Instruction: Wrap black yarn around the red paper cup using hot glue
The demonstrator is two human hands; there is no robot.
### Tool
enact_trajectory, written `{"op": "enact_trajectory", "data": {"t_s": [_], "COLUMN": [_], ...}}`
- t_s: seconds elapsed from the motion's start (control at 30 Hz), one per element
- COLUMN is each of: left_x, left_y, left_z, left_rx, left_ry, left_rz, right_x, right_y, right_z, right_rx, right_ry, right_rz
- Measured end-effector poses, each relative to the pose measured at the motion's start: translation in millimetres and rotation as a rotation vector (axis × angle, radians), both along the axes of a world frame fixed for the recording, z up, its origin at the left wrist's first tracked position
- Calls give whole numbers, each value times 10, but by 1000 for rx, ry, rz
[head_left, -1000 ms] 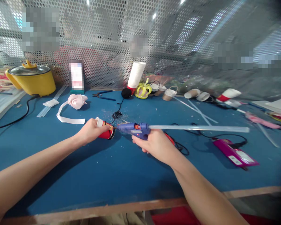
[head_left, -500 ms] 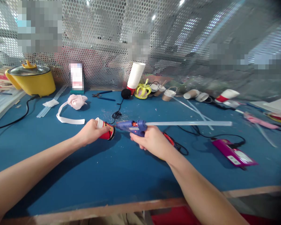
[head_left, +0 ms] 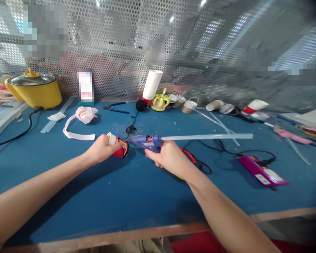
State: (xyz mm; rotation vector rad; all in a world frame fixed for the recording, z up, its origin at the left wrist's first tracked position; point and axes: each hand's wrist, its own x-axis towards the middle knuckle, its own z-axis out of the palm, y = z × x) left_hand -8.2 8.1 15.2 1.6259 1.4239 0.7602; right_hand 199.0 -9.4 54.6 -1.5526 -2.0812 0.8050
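My left hand (head_left: 101,149) is closed around a red paper cup (head_left: 120,151) with a white rim, tilted on its side above the table. Black cord runs around the cup's base end. A blue hot glue gun (head_left: 149,142) is gripped in my right hand (head_left: 170,156), its nozzle close against the cup's base end; whether it touches I cannot tell. From the gun's back a long clear glue stick (head_left: 208,136) sticks out to the right. Behind the cup, loose black cord (head_left: 131,129) leads to a black ball of cord (head_left: 141,105).
Pliers (head_left: 117,107), a pale pink fabric rose (head_left: 86,115) and a yellow electric pot (head_left: 34,90) stand or lie at the back left. Stacked white cups (head_left: 152,84) lean by the mesh wall. At right lies a purple power strip (head_left: 263,171) with black cables.
The glue stick's far end has shifted left and slightly up, and the gun has moved slightly left. My left hand and the cup have stayed almost in place.
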Motion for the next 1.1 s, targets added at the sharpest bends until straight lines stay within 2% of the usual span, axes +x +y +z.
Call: {"op": "enact_trajectory", "data": {"t_s": [1.1], "left_x": [-4], "left_y": [10], "left_z": [6], "left_rx": [5], "left_ry": [-40], "left_rz": [12], "right_x": [15], "right_y": [-95], "right_z": [53], "right_rx": [-17], "right_ry": [-34], "right_rz": [-37]}}
